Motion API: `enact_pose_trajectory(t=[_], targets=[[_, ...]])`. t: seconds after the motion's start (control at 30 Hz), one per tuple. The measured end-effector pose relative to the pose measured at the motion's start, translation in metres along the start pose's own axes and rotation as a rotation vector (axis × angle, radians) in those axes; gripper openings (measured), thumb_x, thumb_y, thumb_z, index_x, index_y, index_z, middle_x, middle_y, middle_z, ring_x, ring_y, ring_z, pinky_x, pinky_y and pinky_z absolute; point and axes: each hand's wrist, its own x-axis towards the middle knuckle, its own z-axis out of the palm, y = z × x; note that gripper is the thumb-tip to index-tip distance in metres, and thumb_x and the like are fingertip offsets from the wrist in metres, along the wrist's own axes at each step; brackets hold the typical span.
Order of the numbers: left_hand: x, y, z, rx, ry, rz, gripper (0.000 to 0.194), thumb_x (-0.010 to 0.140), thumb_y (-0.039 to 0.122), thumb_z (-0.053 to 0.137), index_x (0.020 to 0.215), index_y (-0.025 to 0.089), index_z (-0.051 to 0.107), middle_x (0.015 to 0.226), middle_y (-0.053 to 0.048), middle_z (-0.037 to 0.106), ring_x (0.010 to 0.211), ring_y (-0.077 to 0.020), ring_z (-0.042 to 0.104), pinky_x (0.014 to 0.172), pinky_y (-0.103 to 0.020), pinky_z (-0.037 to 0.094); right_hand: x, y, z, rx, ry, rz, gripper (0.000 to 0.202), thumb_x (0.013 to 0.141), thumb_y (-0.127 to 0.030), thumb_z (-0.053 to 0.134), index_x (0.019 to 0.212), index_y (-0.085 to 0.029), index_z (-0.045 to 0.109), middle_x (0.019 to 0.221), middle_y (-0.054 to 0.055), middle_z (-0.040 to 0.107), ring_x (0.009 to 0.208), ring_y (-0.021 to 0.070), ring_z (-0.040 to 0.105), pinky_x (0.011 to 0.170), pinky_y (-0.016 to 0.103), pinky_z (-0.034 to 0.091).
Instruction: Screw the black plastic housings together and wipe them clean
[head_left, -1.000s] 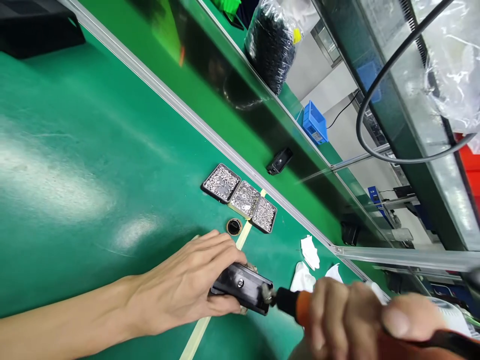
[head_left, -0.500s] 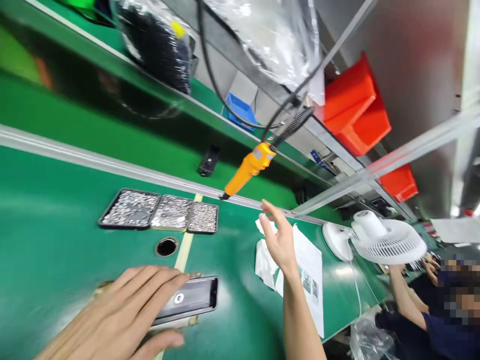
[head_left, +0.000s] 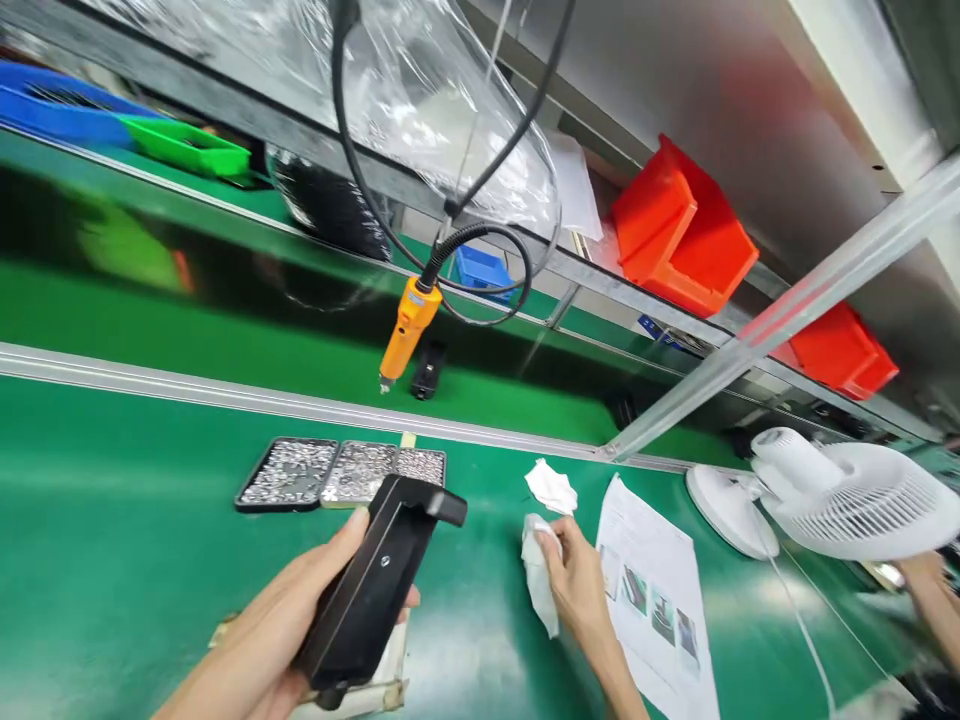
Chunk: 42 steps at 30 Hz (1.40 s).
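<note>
My left hand (head_left: 300, 620) is wrapped round a long black plastic housing (head_left: 379, 590), lifted off the bench and tilted, with a raised lip at its far end. A small round screw or hole shows on its inner face. Beneath it lies a pale taped pad (head_left: 390, 665), partly covered. To the right, my right hand (head_left: 577, 580) pinches a crumpled white cloth or tissue (head_left: 538, 580) just above the bench. A second white scrap (head_left: 552, 487) lies beyond it. Trays of small metal parts (head_left: 289, 473) sit behind the housing, the nearest partly hidden by it.
An orange electric screwdriver (head_left: 409, 325) hangs from a coiled cable over the back of the bench. A printed sheet (head_left: 660, 600) and a white fan (head_left: 847, 490) stand to the right. Red bins (head_left: 682, 235) sit on the shelf above. Another person's arm (head_left: 934, 600) shows at far right.
My left hand has picked up the black housing from the pad and raised it. My right hand has come down and taken hold of the white cloth. The screwdriver has swung left.
</note>
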Motion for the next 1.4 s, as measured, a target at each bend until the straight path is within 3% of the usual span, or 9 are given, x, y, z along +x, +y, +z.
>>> enact_pose_trajectory(t=[0.1, 0.17, 0.23, 0.33, 0.53, 0.77, 1.17, 1.27, 1.4], targets=[[0.004, -0.001, 0.001, -0.097, -0.054, -0.147, 0.064, 0.082, 0.068, 0.07, 0.106, 0.01, 0.076, 0.1, -0.021, 0.076, 0.077, -0.0274, 0.071, 0.063, -0.034, 0.06, 0.005, -0.052, -0.005, 0.117, 0.039, -0.084, 0.016, 0.103, -0.034, 0.053, 0.099, -0.02, 0.06, 0.084, 0.001, 0.063, 0.072, 0.0144, 0.06, 0.067, 0.025, 0.05], [0.005, -0.005, 0.0, -0.138, -0.049, -0.136, 0.064, 0.083, 0.067, 0.07, 0.108, 0.008, 0.076, 0.101, -0.021, 0.075, 0.079, -0.0265, 0.071, 0.067, -0.033, 0.059, 0.002, -0.093, -0.001, 0.214, 0.114, -0.313, 0.006, 0.1, -0.018, 0.057, 0.104, -0.02, 0.061, 0.09, 0.002, 0.065, 0.077, 0.0139, 0.063, 0.069, 0.024, 0.051], [0.005, -0.008, -0.002, -0.193, -0.023, -0.116, 0.061, 0.082, 0.063, 0.074, 0.113, 0.01, 0.075, 0.101, -0.018, 0.076, 0.083, -0.0264, 0.071, 0.072, -0.033, 0.059, -0.003, -0.127, 0.01, 0.258, 0.143, -0.605, 0.019, 0.097, -0.007, 0.055, 0.111, -0.018, 0.061, 0.095, 0.006, 0.068, 0.085, 0.0163, 0.065, 0.078, 0.028, 0.054], [0.003, -0.012, -0.004, -0.286, -0.003, -0.078, 0.057, 0.081, 0.057, 0.079, 0.121, 0.016, 0.073, 0.105, -0.012, 0.075, 0.087, -0.0253, 0.07, 0.074, -0.032, 0.058, -0.017, -0.156, 0.036, 0.135, 0.077, -0.67, 0.023, 0.099, -0.011, 0.053, 0.118, -0.018, 0.064, 0.099, 0.01, 0.066, 0.084, 0.0182, 0.064, 0.075, 0.031, 0.056], [-0.003, -0.014, -0.004, -0.31, 0.023, -0.024, 0.053, 0.08, 0.061, 0.078, 0.113, 0.018, 0.076, 0.105, -0.007, 0.072, 0.09, -0.0224, 0.064, 0.07, -0.027, 0.055, -0.036, -0.154, 0.067, -0.16, 0.18, -0.649, 0.029, 0.101, -0.024, 0.05, 0.125, -0.018, 0.066, 0.088, 0.009, 0.055, 0.061, 0.0146, 0.054, 0.046, 0.024, 0.047], [-0.005, -0.019, 0.0, -0.336, 0.012, 0.025, 0.043, 0.081, 0.06, 0.077, 0.086, 0.018, 0.073, 0.078, -0.001, 0.061, 0.076, -0.0162, 0.055, 0.062, -0.023, 0.049, -0.043, -0.151, 0.077, -0.166, 0.28, -0.67, 0.026, 0.101, -0.022, 0.053, 0.118, -0.012, 0.069, 0.074, 0.003, 0.047, 0.054, 0.0118, 0.046, 0.044, 0.024, 0.036], [-0.006, -0.024, 0.0, -0.312, 0.065, 0.057, 0.046, 0.078, 0.06, 0.08, 0.094, 0.017, 0.072, 0.091, -0.004, 0.066, 0.087, -0.0188, 0.058, 0.072, -0.023, 0.054, -0.046, -0.153, 0.076, -0.087, 0.251, -0.642, 0.026, 0.098, -0.018, 0.056, 0.121, -0.012, 0.068, 0.072, 0.004, 0.051, 0.054, 0.0138, 0.05, 0.045, 0.026, 0.036], [-0.006, -0.022, 0.001, -0.31, 0.075, 0.047, 0.046, 0.076, 0.06, 0.082, 0.084, 0.017, 0.069, 0.077, -0.001, 0.061, 0.074, -0.0164, 0.056, 0.062, -0.022, 0.05, -0.048, -0.153, 0.076, 0.034, 0.255, -0.611, 0.023, 0.097, -0.016, 0.056, 0.115, -0.014, 0.071, 0.07, 0.003, 0.052, 0.052, 0.0132, 0.05, 0.045, 0.026, 0.039], [-0.006, -0.017, 0.002, -0.297, 0.022, 0.019, 0.047, 0.081, 0.063, 0.075, 0.093, 0.017, 0.072, 0.082, -0.002, 0.064, 0.075, -0.017, 0.057, 0.062, -0.024, 0.05, -0.034, -0.152, 0.055, 0.484, 0.054, -0.402, 0.012, 0.096, -0.018, 0.061, 0.098, -0.022, 0.072, 0.078, 0.002, 0.053, 0.063, 0.0128, 0.055, 0.054, 0.024, 0.046]])
